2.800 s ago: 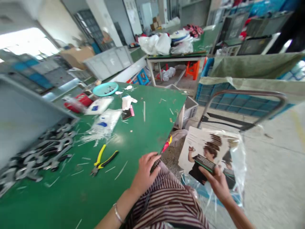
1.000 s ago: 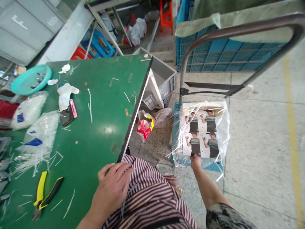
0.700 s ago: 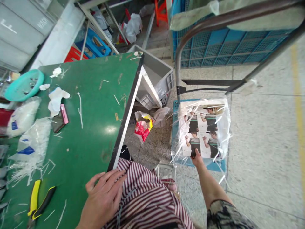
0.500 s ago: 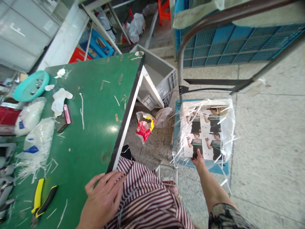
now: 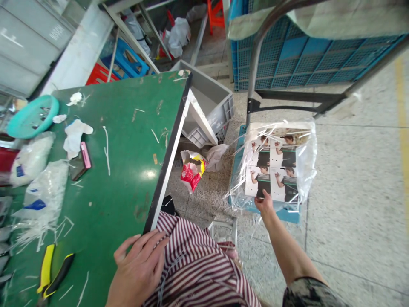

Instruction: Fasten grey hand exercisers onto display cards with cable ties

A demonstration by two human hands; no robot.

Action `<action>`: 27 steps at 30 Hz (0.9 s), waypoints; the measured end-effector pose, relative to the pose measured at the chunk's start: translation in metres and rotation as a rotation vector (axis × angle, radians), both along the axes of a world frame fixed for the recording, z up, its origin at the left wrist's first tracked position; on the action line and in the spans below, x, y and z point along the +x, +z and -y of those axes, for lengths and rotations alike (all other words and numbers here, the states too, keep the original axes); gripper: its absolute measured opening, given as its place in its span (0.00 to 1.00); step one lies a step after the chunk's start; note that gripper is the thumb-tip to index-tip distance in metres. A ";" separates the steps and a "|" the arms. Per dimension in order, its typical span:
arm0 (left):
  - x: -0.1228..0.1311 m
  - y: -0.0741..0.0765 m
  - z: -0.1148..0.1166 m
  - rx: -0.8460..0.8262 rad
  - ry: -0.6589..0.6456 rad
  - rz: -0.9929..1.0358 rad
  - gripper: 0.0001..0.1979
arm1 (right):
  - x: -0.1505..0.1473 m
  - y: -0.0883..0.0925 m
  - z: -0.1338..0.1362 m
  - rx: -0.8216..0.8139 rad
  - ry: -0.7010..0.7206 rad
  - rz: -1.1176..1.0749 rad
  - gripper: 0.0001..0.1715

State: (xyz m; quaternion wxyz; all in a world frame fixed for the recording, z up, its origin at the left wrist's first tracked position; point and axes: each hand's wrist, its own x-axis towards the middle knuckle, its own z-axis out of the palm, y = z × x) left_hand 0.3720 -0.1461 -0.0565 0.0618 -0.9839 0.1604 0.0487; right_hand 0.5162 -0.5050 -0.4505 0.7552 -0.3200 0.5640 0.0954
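Head view: I see left hand (image 5: 137, 268) flat on near corner of green surface (image 5: 128, 140), fingers apart, holding nothing, partly over striped cloth (image 5: 204, 273). Right hand (image 5: 264, 204) stretched down to stack of printed cards (image 5: 271, 170) in clear bag, lying on blue cart (image 5: 289, 213) on floor, well right of surface. Fingers touch stack's near edge; I cannot tell whether they grip it. Yellow pliers (image 5: 51, 275) lie left of left hand.
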 end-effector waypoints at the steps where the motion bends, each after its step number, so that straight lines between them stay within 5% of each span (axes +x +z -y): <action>1: 0.000 0.000 0.000 -0.001 0.001 -0.006 0.16 | 0.006 0.002 0.001 0.009 -0.004 -0.012 0.20; 12: 0.002 0.005 0.013 -0.038 0.094 -0.006 0.16 | 0.092 0.027 -0.026 0.029 -0.057 0.071 0.20; 17: 0.004 0.007 0.015 -0.115 0.121 0.013 0.16 | 0.020 0.076 -0.034 0.104 0.035 0.139 0.19; 23: 0.000 0.006 0.005 -0.228 0.083 -0.011 0.24 | -0.099 0.165 -0.005 0.257 0.273 0.262 0.17; 27: -0.003 0.005 0.033 -0.623 0.375 0.056 0.43 | -0.117 0.250 -0.029 0.418 0.543 0.455 0.26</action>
